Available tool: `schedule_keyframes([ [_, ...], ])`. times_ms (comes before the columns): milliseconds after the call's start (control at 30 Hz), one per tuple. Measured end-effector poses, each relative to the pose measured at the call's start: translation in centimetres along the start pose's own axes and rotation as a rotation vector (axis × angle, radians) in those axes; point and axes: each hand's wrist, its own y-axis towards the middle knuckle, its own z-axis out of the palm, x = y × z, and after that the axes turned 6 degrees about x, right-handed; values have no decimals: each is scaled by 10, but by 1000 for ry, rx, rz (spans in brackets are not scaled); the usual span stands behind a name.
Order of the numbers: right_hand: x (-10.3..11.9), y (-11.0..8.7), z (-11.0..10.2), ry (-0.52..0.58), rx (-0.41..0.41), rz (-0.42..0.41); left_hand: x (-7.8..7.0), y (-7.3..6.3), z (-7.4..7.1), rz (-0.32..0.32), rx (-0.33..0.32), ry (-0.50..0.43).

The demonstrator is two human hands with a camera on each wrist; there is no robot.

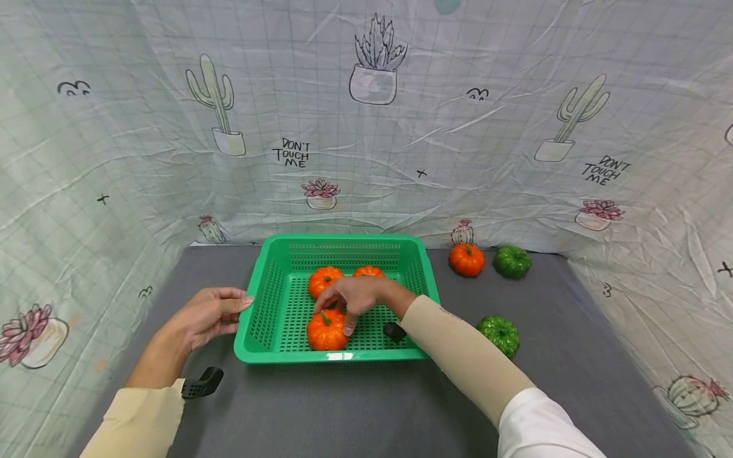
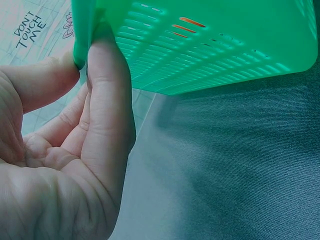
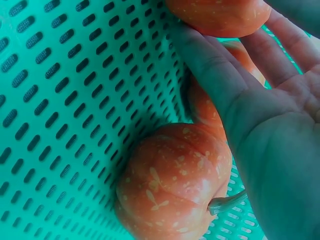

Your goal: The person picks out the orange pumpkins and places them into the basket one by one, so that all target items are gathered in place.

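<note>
A green plastic basket (image 1: 338, 357) with slotted walls sits on the dark table, holding 3 small orange pumpkins. My left hand (image 1: 209, 315) pinches its left rim between thumb and fingers, seen close up in the left wrist view. Inside the basket, my right hand (image 1: 356, 298) grips the front orange pumpkin (image 1: 325, 334), thumb on its right side and fingers behind it. Behind lie a second pumpkin (image 1: 324, 280) and a third pumpkin (image 1: 369, 271), partly covered by the hand. The right wrist view shows the gripped pumpkin (image 3: 218, 16) at the top and another pumpkin (image 3: 172, 182) below.
Right of the basket, an orange pumpkin (image 1: 466, 261) and a green pumpkin (image 1: 512, 262) stand at the table's back edge. Another green pumpkin (image 1: 499, 336) lies beside my right forearm. A printed cloth (image 1: 366, 172) hangs around the table (image 1: 321, 413).
</note>
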Motion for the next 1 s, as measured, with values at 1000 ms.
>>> schedule_keyframes([
  [1000, 11, -52, -19, 98, -192, -90, 5, 2, -3, 0, -2, 16],
])
